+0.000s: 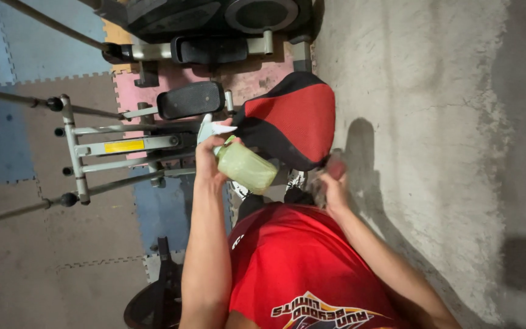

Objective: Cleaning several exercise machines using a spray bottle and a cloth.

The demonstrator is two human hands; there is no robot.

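Exercise machine [123, 146] stands on foam mats at left. Left hand [209, 159], fingers wrapped on a green spray bottle [246, 167], aims it at the red-black seat [290, 119]; this looks like the spraying step. Right hand [331, 183] is blurred, its grip unclear.

Foam puzzle mats [7, 146] in blue, brown and pink covered the floor beside a rough grey concrete wall [433, 122]. A grey metal exercise machine [123, 146] stood on them.

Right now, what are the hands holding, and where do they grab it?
The left hand holds a green spray bottle at its neck, by the white trigger. The right hand grips something blurred, perhaps a cloth.
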